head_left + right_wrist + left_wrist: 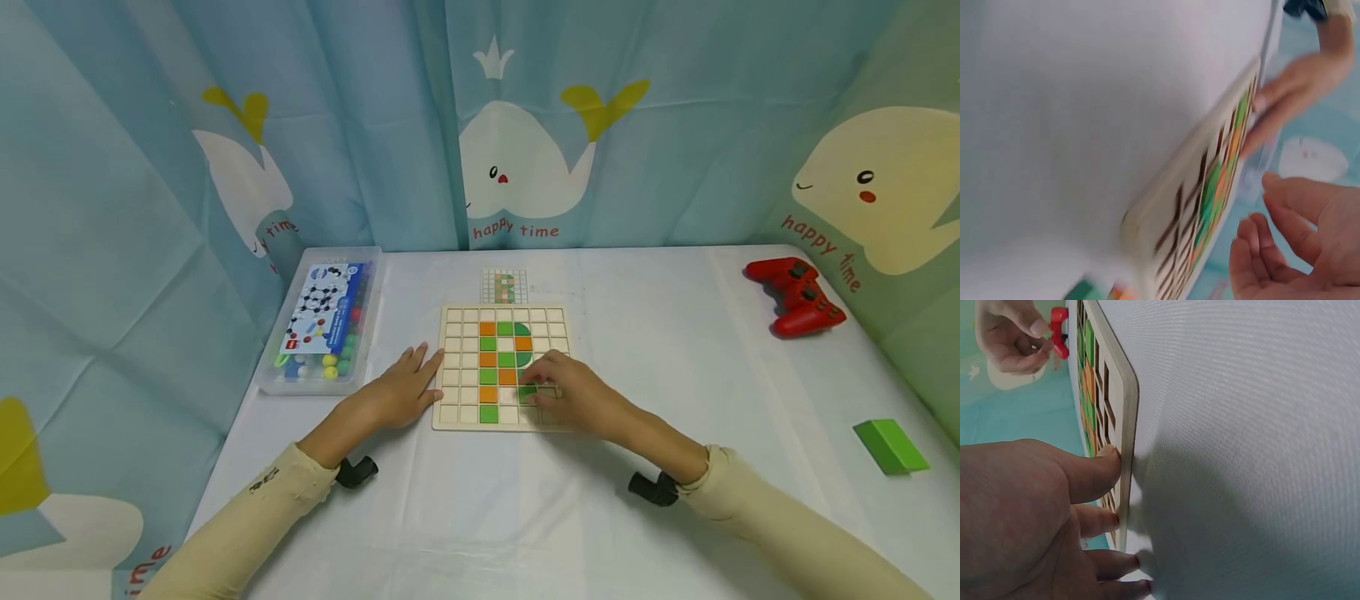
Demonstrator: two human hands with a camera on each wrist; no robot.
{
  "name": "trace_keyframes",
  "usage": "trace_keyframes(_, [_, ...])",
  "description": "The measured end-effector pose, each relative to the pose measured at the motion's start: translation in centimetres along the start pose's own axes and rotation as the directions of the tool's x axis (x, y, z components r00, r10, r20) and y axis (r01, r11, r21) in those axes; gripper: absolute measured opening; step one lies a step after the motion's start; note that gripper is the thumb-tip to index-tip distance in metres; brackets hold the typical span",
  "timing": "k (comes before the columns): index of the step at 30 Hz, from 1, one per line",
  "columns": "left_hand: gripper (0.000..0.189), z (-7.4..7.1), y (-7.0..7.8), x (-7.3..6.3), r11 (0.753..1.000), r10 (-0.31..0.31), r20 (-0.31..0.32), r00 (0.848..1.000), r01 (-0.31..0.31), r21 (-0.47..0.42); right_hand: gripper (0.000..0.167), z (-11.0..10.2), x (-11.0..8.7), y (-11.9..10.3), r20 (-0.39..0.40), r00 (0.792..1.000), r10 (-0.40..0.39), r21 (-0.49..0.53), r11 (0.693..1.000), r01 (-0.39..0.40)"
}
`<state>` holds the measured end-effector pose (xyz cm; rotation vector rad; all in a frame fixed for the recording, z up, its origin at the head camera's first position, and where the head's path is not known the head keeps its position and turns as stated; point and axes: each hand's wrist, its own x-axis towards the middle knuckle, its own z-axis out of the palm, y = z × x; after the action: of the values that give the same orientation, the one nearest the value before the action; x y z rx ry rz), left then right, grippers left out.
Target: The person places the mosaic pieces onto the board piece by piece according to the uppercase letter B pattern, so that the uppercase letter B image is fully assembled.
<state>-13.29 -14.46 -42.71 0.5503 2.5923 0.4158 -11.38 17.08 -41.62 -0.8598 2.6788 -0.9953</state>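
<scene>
A wooden grid board (pixel 457 317) lies on the table, with orange, green and rounded dark green tiles set in several of its squares. My left hand (pixel 401 387) is spread at the board's left edge, and its thumb (pixel 1100 472) touches the rim. Over the board's lower right part is my right hand (pixel 581 396), bent loosely, thumb and fingers apart. A green tile (pixel 527 395) shows between the thumb and fingertips in the head view. The right wrist view shows the right hand's fingers (pixel 1260 250) raised above the board and holding nothing.
A small printed pattern card (pixel 504 286) lies behind the board. To the left sits a clear plastic box (pixel 266 379) of coloured balls. A red game controller (pixel 798 296) and a green block (pixel 891 446) are at the right. Blurred green shapes (pixel 1085 290) show beside the board.
</scene>
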Motion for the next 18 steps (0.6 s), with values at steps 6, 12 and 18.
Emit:
trace_keyframes(6, [0.071,-0.1,0.2,0.0,1.000,-0.008,0.005,1.000,0.008,-0.002,0.028,-2.7,-2.4,3.0,-0.034,0.990,0.133,0.077,0.988,-0.131])
trace_keyframes(12, [0.071,0.0,0.3,-0.1,1.000,-0.012,0.007,1.000,0.012,-0.010,0.034,-3.9,-4.7,5.8,-0.025,0.963,0.267,0.106,0.959,-0.263])
trace_keyframes(18, [0.070,0.0,0.3,-0.1,1.000,-0.013,0.007,1.000,0.013,-0.006,0.035,-4.1,-5.7,7.1,0.014,0.963,0.271,0.100,0.957,-0.271])
